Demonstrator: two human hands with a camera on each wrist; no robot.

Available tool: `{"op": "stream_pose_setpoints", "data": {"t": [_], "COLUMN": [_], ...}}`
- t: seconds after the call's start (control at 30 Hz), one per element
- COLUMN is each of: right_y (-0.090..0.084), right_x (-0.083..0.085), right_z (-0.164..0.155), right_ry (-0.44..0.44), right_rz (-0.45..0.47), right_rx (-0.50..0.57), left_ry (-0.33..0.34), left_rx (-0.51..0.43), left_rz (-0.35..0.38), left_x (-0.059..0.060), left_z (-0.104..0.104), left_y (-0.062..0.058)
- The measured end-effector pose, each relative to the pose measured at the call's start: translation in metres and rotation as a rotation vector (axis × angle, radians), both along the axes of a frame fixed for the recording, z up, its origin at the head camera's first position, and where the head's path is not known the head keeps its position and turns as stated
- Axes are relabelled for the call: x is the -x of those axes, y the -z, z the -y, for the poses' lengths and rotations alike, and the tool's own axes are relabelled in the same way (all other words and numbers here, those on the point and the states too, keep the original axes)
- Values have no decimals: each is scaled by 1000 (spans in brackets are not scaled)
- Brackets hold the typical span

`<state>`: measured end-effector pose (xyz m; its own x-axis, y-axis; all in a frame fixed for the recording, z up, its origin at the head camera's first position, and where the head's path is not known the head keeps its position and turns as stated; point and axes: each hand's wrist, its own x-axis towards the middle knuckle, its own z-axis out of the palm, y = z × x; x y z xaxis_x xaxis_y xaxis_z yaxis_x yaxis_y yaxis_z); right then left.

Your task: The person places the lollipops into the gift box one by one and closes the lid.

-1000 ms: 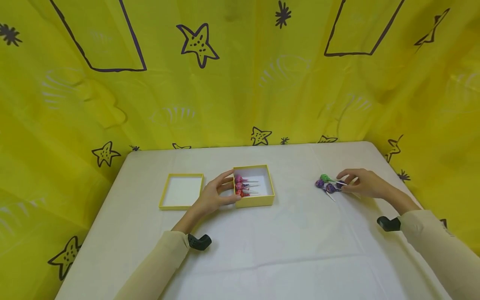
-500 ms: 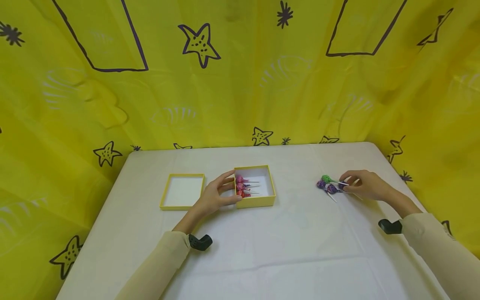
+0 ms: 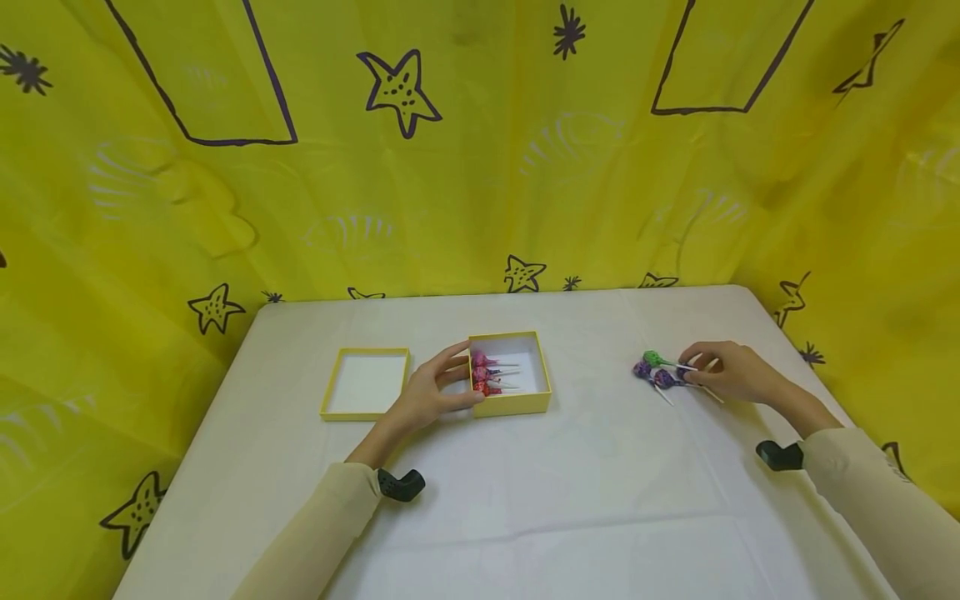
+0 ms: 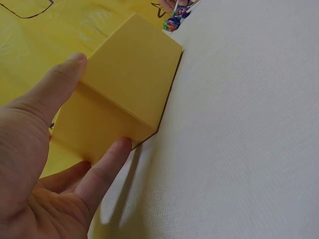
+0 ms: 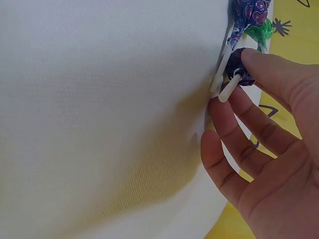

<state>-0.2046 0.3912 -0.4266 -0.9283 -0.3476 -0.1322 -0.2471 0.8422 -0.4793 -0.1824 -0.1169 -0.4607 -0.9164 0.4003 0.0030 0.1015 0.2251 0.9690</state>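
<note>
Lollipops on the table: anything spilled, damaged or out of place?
Nothing stands out. Three lollipops lie side by side in the yellow box; the loose lollipops lie clustered by the right hand, wrappers apparently intact.

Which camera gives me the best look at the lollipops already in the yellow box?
The head view: it looks down into the box, showing the lollipops along its left side, sticks pointing right. The left wrist view shows only the box's outer walls, held by the left hand. The right wrist view shows only the loose lollipops.

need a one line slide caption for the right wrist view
Right hand pinching the white stick of a purple lollipop on the white tablecloth.
</note>
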Motion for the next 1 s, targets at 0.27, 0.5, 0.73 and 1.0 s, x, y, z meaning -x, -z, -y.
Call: {"op": "stream_pose_setpoints", "data": {"t": [0.27,0.5,0.73,1.0], "right_y": [-2,-12,-30,-53], "right_x": [-2,-2,2,3], "right_z": [0,-7,-13,-11], "right_ry": [-14,-53,-88,-99], "right_rz": [-20,-3,-25,-78], "right_rx": [-2,-19,-27,-3], "left_ry": [-2,-1,3,6], "left_rx": [-1,5,10,0], "left_rz": [-8,-16,-21,-11], "left_x": [-1,0,2,1], "left_z": [0,1,2,1], "left_y": [1,2,1,2]}}
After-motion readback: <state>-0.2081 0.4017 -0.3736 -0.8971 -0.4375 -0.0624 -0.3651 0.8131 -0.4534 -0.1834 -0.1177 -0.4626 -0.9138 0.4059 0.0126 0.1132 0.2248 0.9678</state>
